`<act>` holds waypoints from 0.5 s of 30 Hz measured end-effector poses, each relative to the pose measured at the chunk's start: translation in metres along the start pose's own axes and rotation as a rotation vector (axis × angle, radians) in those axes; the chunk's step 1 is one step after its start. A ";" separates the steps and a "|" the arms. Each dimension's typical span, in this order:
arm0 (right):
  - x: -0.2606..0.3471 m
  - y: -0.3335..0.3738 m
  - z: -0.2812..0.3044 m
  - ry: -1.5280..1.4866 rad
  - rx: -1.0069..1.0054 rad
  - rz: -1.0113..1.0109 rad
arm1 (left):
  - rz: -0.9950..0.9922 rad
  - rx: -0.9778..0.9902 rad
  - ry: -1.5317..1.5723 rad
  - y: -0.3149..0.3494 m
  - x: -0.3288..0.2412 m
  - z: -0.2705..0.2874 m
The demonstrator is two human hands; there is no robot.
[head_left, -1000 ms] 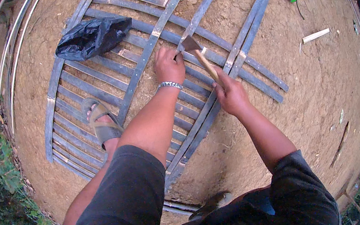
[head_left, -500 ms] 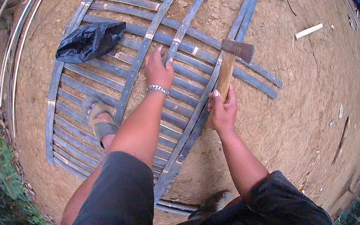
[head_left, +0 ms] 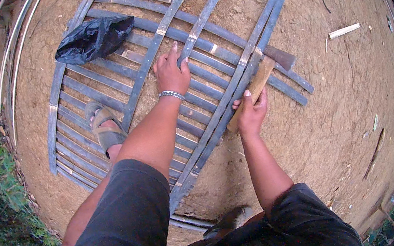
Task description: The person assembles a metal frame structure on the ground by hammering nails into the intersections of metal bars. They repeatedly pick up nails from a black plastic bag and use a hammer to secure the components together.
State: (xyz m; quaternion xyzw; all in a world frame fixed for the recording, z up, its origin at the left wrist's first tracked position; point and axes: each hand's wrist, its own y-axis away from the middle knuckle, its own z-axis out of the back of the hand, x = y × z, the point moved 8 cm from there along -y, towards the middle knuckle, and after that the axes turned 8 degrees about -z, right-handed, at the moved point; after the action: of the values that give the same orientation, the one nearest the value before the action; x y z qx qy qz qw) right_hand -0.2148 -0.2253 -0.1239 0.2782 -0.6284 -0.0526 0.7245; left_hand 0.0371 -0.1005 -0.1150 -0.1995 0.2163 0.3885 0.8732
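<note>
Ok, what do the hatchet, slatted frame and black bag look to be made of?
Hatchet head: probably steel, dull brown as if rusted. Hatchet handle: seemingly wood, bare tan surface. Slatted frame: likely split bamboo, dark-surfaced with pale node bands. Black bag: thin plastic, going by its glossy creases.

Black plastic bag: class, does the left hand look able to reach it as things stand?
Probably yes: the left hand carries no tool, and only bamboo slats lie between it and the bag, though it would likely have to leave the bamboo strip it touches.
</note>
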 end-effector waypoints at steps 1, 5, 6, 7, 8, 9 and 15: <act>0.000 0.000 -0.001 -0.008 0.005 0.007 | -0.011 -0.017 0.001 0.000 -0.002 0.002; 0.002 0.000 -0.004 -0.009 0.010 0.007 | -0.032 -0.040 -0.002 -0.001 -0.002 0.003; 0.003 -0.001 -0.003 -0.001 0.006 -0.001 | -0.021 -0.024 -0.005 -0.001 -0.002 0.002; 0.002 -0.001 -0.002 -0.004 0.003 0.004 | -0.009 -0.008 -0.007 -0.001 -0.003 0.001; 0.002 -0.001 -0.002 -0.007 0.002 0.010 | -0.008 -0.011 -0.003 -0.001 -0.004 0.002; 0.002 -0.001 -0.001 -0.010 0.001 0.015 | -0.006 -0.014 0.003 -0.002 -0.005 0.002; 0.016 0.009 0.003 0.135 -0.010 0.058 | 0.001 -0.092 0.020 0.000 0.002 0.007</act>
State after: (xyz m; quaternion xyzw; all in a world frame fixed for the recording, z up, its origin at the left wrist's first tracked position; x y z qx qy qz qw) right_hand -0.2164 -0.2257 -0.1060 0.2592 -0.5858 -0.0156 0.7677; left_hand 0.0395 -0.0956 -0.1106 -0.2430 0.2071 0.3964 0.8608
